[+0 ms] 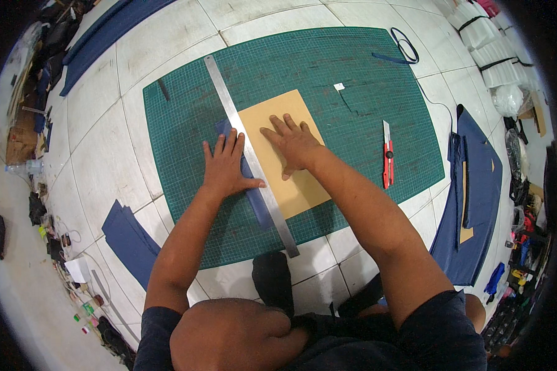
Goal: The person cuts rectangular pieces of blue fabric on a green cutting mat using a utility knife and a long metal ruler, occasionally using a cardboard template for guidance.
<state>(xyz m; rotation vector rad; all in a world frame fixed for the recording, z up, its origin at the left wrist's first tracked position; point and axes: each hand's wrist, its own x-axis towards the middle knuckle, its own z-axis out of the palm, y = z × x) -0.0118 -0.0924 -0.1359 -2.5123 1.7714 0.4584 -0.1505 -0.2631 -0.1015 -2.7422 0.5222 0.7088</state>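
A long metal ruler (pixel 234 117) lies slantwise over a green cutting mat (pixel 179 142), along the left edge of a tan cardboard sheet (pixel 303 191). Dark blue fabric (pixel 257 207) shows as a strip on the ruler's left side; how far it runs beneath the cardboard is hidden. My left hand (pixel 224 166) has its fingers spread over the fabric and the ruler's left edge, thumb on the metal. Flat on the cardboard rests my right hand (pixel 293 146), fingers apart. Neither hand grips anything. A red utility knife (pixel 388 157) with its blade out lies on the mat's right side.
Folded blue fabric (pixel 130 238) lies on the tiles at left, and a larger blue pile (pixel 483 204) at right. A blue strap loop (pixel 405 49) crosses the mat's far right corner. A small white tag (pixel 339 87) sits on the mat. Clutter lines both walls.
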